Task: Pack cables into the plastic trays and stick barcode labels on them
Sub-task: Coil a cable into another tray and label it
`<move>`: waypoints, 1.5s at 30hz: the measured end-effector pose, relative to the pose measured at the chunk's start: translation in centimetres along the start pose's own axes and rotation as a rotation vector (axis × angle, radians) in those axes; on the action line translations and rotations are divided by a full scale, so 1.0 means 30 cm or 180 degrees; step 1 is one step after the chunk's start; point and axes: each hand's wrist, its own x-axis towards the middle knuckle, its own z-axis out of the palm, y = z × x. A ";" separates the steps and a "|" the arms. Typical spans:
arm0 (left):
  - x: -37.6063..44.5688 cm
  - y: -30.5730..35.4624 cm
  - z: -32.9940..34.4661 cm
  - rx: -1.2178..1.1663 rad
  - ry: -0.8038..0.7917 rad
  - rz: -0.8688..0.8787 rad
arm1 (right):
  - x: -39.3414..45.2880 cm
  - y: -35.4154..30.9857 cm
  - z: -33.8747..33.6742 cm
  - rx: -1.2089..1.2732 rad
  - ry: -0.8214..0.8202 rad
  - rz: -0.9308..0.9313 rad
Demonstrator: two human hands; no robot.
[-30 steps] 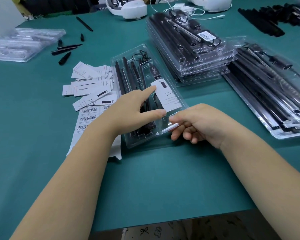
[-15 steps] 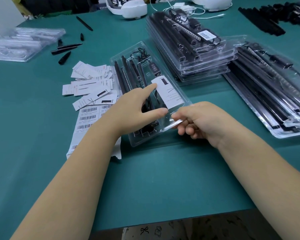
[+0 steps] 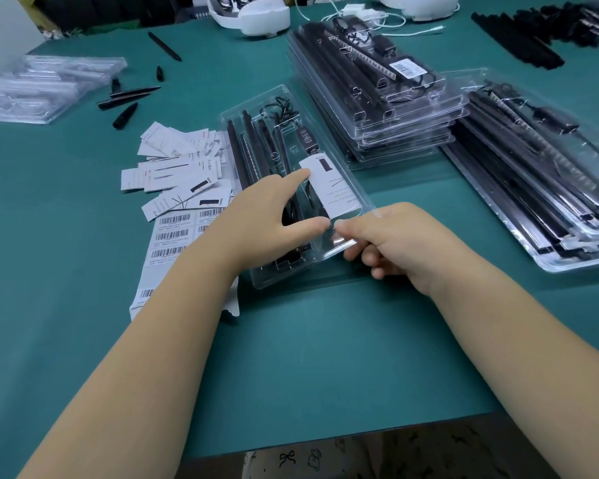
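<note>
A clear plastic tray [image 3: 256,108] lies in the middle of the green table, holding black bars, a coiled cable and a white instruction card [image 3: 332,188]. My left hand [image 3: 267,219] rests on top of the tray, index finger touching the card's left edge and thumb pressing near its lower corner. My right hand [image 3: 395,243] grips the tray's near right edge, thumb on top and fingers curled under the rim. A sheet of barcode labels [image 3: 173,236] lies left of the tray, partly under my left forearm.
Loose white cards [image 3: 173,171] are piled left of the tray. Stacks of packed trays sit behind [image 3: 377,98] and at the right [image 3: 540,174]. Empty clear trays [image 3: 38,88] lie far left, with black pen-like parts [image 3: 128,98] nearby. White devices and loose black bars stand at the back.
The tray has shifted slightly away and to the right under both hands. My right thumb has closed in toward my left thumb at the tray's edge.
</note>
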 end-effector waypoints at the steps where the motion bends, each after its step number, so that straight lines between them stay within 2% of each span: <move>1: 0.001 0.001 0.002 0.0017 -0.0010 -0.0007 | 0.003 -0.001 -0.004 0.0010 -0.0031 0.0031; 8: 0.000 -0.001 0.003 0.0020 0.0010 -0.0005 | 0.016 -0.003 -0.007 -0.0113 -0.0123 0.0096; 22: -0.002 0.010 0.010 0.0012 0.0213 0.0096 | 0.018 0.008 -0.014 0.0210 0.0126 0.0129; 26: -0.006 0.017 0.008 -0.0128 0.0337 -0.0003 | 0.010 0.015 -0.006 0.0044 0.0201 -0.0103; 29: -0.009 0.020 -0.002 -0.0378 0.0381 -0.0050 | 0.006 0.021 -0.001 -0.0358 0.0497 -0.0508; 35: 0.006 0.033 -0.001 -0.1311 0.0516 -0.0495 | -0.001 -0.002 -0.007 -0.0747 0.1119 -0.1228; 37: 0.017 0.040 -0.012 -0.1910 0.0519 -0.0837 | -0.009 -0.015 -0.008 -0.1135 0.1308 -0.1400; 40: 0.030 0.056 -0.026 -0.3238 0.0400 -0.1262 | -0.032 -0.062 -0.020 -0.1748 0.1810 -0.1843; 42: 0.025 0.077 -0.038 -0.3904 0.0237 -0.1304 | -0.053 -0.095 -0.022 -0.2207 0.2042 -0.2152; 45: 0.011 0.102 -0.059 -0.4492 0.0137 -0.1357 | -0.075 -0.109 -0.003 -0.2697 0.2274 -0.2754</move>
